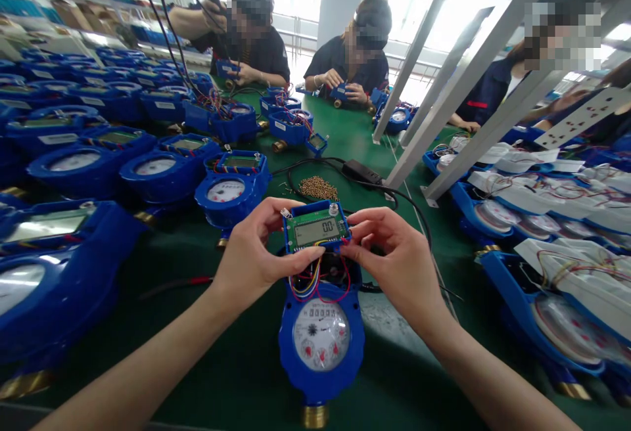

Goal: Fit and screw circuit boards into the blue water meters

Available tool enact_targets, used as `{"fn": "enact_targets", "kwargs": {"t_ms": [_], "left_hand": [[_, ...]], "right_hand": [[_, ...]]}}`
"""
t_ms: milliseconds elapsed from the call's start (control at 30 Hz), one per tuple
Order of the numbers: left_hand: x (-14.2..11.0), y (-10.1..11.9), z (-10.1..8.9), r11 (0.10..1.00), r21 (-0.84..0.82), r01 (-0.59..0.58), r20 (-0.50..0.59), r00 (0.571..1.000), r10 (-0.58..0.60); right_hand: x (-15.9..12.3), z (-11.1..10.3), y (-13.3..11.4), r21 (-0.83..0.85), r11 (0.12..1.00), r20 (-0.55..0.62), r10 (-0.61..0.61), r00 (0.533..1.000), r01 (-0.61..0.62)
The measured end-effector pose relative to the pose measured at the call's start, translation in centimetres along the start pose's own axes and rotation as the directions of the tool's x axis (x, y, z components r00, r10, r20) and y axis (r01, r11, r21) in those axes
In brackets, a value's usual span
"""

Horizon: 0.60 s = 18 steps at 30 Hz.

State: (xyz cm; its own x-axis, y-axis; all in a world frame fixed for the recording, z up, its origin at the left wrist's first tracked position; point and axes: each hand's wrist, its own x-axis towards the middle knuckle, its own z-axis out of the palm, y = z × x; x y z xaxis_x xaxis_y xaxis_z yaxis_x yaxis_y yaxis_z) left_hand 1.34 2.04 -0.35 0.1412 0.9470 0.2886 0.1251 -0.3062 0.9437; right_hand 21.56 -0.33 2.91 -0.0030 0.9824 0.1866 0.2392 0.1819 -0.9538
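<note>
A blue water meter [321,336] is set on the green tabletop [236,352] between the forearms, its round dial faced upward and its brass threaded end [315,416] directed toward the wearer. Just beyond the dial, a display module [318,228], a green circuit board with an LCD in a blue housing, is held tilted toward the wearer. The module is clamped at its left side by the left hand [251,257], the thumb being laid along the near edge and the fingers wrapped around the far left side. At the module's right near corner, the thumb and forefinger of the right hand [397,250] are brought close together beside a red wire [349,280]; whether the wire or the housing is gripped cannot be told. The meter's body lies below and between both hands. Module and body are joined by thin coloured wires [311,283]. Beyond the module, a heap of small brass screws [318,188] is seen near a black power adapter [362,172]. Further blue meters [165,167] are ranged at the left.
</note>
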Motion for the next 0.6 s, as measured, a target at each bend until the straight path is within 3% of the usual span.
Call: {"fn": "enact_targets", "kwargs": {"t_ms": [100,333,600], "left_hand": [[0.1,-0.5,0.1,0.996,-0.09,0.009,0.049,0.999,-0.005],[0.9,-1.2,-0.2,0.981,-0.188,-0.043,0.204,0.976,0.082],[0.3,-0.7,-0.1,0.983,-0.16,-0.086,0.179,0.977,0.114]], "right_hand": [[-0.7,0.4,-0.1,-0.076,0.997,-0.083,-0.003,0.997,-0.003],[-2.7,0.9,0.5,0.07,0.997,-0.177,-0.007,0.984,0.02],[-3.2,0.9,1.3,0.08,0.993,-0.169,-0.073,0.983,0.087]]}}
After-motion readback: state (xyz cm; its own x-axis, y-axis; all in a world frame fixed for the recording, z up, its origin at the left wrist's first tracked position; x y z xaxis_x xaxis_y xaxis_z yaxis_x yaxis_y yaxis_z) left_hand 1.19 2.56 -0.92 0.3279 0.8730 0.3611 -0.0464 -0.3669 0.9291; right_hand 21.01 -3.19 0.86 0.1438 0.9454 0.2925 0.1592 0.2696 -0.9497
